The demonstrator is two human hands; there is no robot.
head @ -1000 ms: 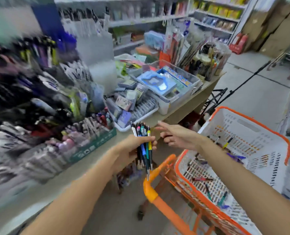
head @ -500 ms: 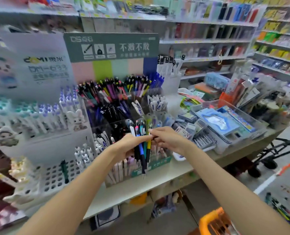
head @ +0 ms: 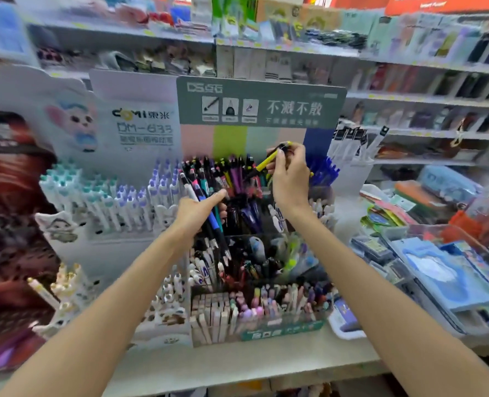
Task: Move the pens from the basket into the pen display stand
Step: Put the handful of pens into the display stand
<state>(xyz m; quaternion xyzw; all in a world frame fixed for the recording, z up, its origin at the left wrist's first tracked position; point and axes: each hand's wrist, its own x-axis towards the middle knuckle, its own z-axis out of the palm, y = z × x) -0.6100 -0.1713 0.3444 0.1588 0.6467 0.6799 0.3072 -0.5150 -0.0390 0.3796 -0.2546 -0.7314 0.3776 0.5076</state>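
Note:
My left hand (head: 198, 209) grips a bundle of pens (head: 209, 213) in front of the tiered pen display stand (head: 266, 332), their tips pointing down to the right. My right hand (head: 290, 174) is raised over the stand's top row and pinches a single yellow pen (head: 267, 161), tilted with its tip down-left above the upright pens there. The stand's upper row (head: 231, 173) holds several dark, pink, purple and blue pens below a grey-green sign. The basket is out of view.
A white display of capped pens (head: 108, 196) stands to the left of the stand. To the right lie clear boxes with blue packets (head: 443, 270) and stacked stationery. Shelves of goods (head: 409, 81) run behind. The counter edge (head: 237, 365) is in front.
The view swung from the orange basket to the stand. My right hand drew a yellow pen out of the bundle and lifted it up over the top row; my left hand moved closer to the stand.

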